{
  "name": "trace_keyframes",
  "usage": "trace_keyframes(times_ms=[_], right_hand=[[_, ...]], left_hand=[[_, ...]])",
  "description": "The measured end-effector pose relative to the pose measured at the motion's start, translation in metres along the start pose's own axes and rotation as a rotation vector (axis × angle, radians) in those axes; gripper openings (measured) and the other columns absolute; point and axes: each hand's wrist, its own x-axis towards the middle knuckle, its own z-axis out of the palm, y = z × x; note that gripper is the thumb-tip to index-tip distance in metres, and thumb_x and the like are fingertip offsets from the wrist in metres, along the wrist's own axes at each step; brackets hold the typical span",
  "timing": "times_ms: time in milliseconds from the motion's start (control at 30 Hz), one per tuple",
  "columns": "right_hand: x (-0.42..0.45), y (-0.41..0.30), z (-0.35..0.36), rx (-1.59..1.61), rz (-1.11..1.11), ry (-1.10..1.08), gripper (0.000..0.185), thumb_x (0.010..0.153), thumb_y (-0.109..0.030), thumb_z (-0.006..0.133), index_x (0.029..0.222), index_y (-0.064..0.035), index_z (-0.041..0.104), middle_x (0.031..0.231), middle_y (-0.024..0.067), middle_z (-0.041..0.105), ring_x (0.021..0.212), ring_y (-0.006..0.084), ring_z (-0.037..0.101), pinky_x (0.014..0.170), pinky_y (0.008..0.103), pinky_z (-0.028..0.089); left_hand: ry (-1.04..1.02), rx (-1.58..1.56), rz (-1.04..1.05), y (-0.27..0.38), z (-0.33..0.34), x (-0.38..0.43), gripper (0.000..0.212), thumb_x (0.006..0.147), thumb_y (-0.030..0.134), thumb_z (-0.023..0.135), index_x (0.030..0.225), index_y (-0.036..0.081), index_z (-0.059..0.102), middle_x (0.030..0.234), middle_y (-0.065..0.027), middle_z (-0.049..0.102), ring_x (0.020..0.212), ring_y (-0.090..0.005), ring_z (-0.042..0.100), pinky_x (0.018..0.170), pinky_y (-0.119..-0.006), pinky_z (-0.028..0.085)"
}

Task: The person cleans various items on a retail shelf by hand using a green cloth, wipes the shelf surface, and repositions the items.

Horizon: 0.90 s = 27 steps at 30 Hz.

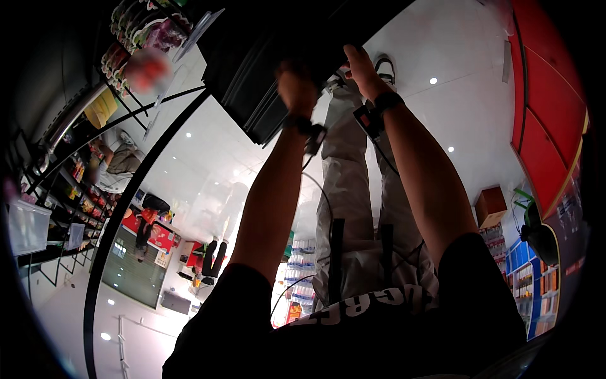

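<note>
A large black ridged object (pixel 255 80) fills the upper middle, its upper part lost in darkness. My left hand (pixel 297 89) is in front of its lower right part, blurred and partly in shadow. Whether it grips anything there is not clear. At the object's right edge is my right hand (pixel 363 71), fingers bent towards that edge; contact cannot be made out. Each wrist wears a black strap with a small device, the left device (pixel 315 139) and the right device (pixel 367 118), with cables running from them. Below the hands are my light trousers (pixel 348 189) and a dark shoe (pixel 386 66).
Packaged produce (pixel 161 33) sits on a rack at upper left, crossed by a long black bar (pixel 142 175). Nearby are a clear plastic bin (pixel 28 227) and a crouching person (pixel 118 166). Red panels (pixel 549 94) and a cardboard box (pixel 491 207) stand to the right.
</note>
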Motion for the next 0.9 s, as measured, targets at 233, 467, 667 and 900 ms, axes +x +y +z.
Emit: trace_keyframes(times_ms=[233,467,667,900], right_hand=[[0.002,0.002,0.0,0.056,-0.02,-0.042,0.052,0.089,-0.047,0.059,0.119,-0.004,0.055,0.094,0.0044,0.056,0.08,0.0169,0.057,0.061,0.0313,0.046],[0.006,0.002,-0.008,0.033,-0.012,-0.011,0.055,0.088,-0.042,0.061,0.12,0.0019,0.055,0.102,0.0088,0.062,0.088,0.0218,0.065,0.066,0.0337,0.052],[-0.002,-0.005,-0.002,0.03,-0.068,-0.01,0.045,0.087,-0.035,0.062,0.108,0.0046,0.061,0.093,0.0111,0.066,0.079,0.0212,0.069,0.067,0.0339,0.059],[-0.002,-0.005,-0.001,0.001,-0.175,0.0,0.041,0.087,-0.032,0.069,0.1,0.0064,0.064,0.075,0.0075,0.066,0.062,0.0148,0.063,0.056,0.0297,0.05]], left_hand=[[-0.08,0.086,0.252,0.038,0.004,0.009,0.024,0.099,0.031,0.055,0.109,0.01,0.06,0.118,-0.0179,0.06,0.093,-0.0439,0.066,0.078,-0.054,0.054],[0.025,0.165,0.098,-0.1,-0.049,-0.048,0.027,0.102,0.032,0.052,0.105,0.006,0.059,0.108,-0.0207,0.063,0.098,-0.0443,0.063,0.076,-0.056,0.054],[0.223,0.112,-0.465,-0.091,-0.015,-0.035,0.034,0.098,0.035,0.053,0.102,0.002,0.06,0.105,-0.0208,0.065,0.099,-0.0443,0.063,0.082,-0.057,0.049],[-0.008,-0.329,0.226,0.066,0.043,0.052,0.03,0.096,0.027,0.057,0.099,-0.002,0.065,0.1,-0.0245,0.067,0.096,-0.0451,0.064,0.081,-0.05,0.05]])
